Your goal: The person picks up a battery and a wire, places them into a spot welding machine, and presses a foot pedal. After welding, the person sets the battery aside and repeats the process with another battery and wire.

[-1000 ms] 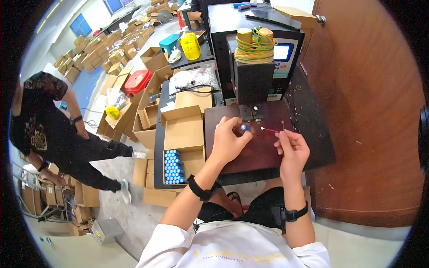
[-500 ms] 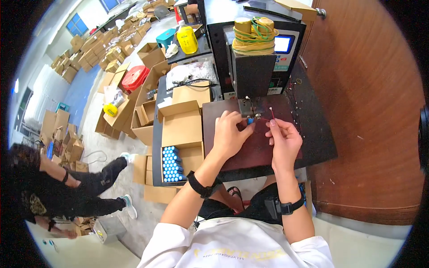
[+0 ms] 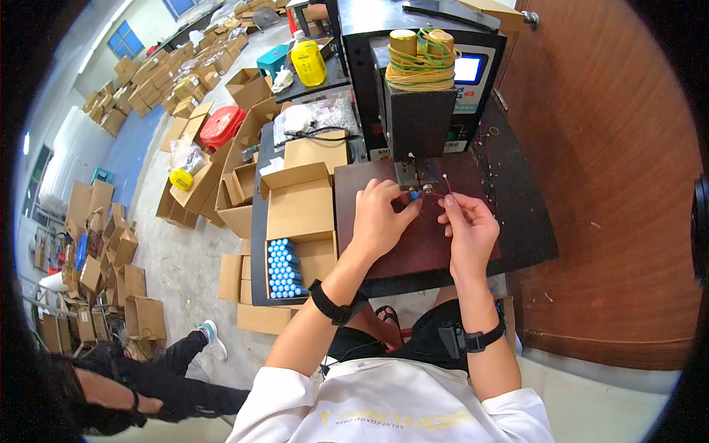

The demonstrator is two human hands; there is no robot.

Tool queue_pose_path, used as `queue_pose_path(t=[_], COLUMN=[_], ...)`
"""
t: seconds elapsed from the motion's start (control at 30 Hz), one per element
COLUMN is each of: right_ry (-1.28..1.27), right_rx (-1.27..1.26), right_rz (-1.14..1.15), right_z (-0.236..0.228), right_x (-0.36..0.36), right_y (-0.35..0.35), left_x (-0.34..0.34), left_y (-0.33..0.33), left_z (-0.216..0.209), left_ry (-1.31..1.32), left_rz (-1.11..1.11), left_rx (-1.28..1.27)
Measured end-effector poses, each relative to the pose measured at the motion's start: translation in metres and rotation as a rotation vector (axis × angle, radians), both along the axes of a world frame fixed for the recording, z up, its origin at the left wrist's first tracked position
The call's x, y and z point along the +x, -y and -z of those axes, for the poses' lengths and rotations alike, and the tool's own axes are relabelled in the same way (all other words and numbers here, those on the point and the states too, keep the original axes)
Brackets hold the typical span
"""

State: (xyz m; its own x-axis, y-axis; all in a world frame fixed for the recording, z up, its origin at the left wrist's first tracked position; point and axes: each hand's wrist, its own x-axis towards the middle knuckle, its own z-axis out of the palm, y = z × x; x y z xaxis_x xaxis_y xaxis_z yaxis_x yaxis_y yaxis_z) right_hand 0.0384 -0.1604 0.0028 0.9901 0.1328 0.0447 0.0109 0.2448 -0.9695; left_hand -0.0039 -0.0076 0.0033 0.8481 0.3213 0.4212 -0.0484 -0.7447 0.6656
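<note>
My left hand (image 3: 379,221) is closed around a blue cylindrical battery cell (image 3: 415,196), mostly hidden by the fingers. The cell sits at the metal electrodes (image 3: 427,189) of a black spot welder (image 3: 418,122). Just to the right, my right hand (image 3: 471,230) pinches a thin red wire (image 3: 447,183) between thumb and fingers. One end of the wire, with a small pale tip, sticks up above the fingertips; another stretch runs left toward the cell. Both hands are over a dark red mat (image 3: 384,262).
Left of the mat stands an open cardboard box (image 3: 317,258) with several blue cells (image 3: 282,269). Several loose wires lie on the black table (image 3: 524,229) at right. A wooden door (image 3: 605,184) rises beyond it. At lower left, another person (image 3: 148,384) is on the floor side.
My hands stay nearly where they were, still on the cell and the wire. The other person at left has moved down toward the lower edge of the picture.
</note>
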Motion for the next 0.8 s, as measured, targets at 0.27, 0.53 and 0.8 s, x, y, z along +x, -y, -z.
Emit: queue_pose_path(t=[0.27,0.53,0.8], right_ry=[-0.004,0.132,-0.158], right_rx=[0.025,-0.279,-0.864], right_rz=[-0.002,0.290,0.149], right_z=[-0.001,-0.001,0.058], right_x=[-0.007,-0.050,-0.079], right_y=[0.005,0.145,0.309], left_x=[-0.007,-0.050,-0.157], left_y=[0.000,-0.013,-0.104], left_z=[0.000,-0.015,0.005], left_ry=[0.012,0.082,-0.437], left_rz=[0.032,0.238,-0.295], left_rx=[0.050,-0.099,0.453])
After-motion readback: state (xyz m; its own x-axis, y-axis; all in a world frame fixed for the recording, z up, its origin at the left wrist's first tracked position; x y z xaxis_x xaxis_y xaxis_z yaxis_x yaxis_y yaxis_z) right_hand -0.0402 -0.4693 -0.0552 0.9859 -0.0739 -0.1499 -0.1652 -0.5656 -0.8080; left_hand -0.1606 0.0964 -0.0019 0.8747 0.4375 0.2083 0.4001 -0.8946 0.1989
